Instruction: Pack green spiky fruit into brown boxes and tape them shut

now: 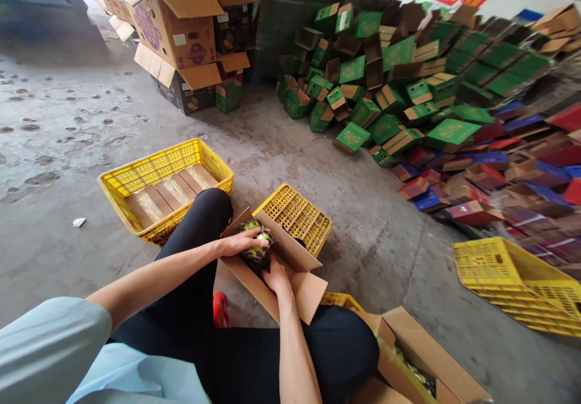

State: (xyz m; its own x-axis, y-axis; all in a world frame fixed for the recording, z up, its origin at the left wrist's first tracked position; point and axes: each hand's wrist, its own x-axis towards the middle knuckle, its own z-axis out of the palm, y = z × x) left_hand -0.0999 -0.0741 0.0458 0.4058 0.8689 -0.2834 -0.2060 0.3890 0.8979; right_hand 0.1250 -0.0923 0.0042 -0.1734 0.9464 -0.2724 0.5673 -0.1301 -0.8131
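Note:
A cardboard box point(254, 280) with raised flaps sits between my legs. Inside its far end is a dark, patterned pack point(256, 257) with green-yellow contents, perhaps fruit. My left hand point(242, 242) lies over the top of the pack, fingers stretched across it and pressed to it. Down in the box, my right hand point(276, 277) is at the pack's near right side; its fingertips are hidden by the pack and the box wall.
At left, a yellow crate point(166, 171) holds several closed, taped cartons point(175, 192). An upturned yellow crate point(297, 213) is just beyond the box. Another open carton point(426, 355) is by my right knee. Green boxes point(354, 135) lie heaped behind; a yellow crate point(512, 283) stands right.

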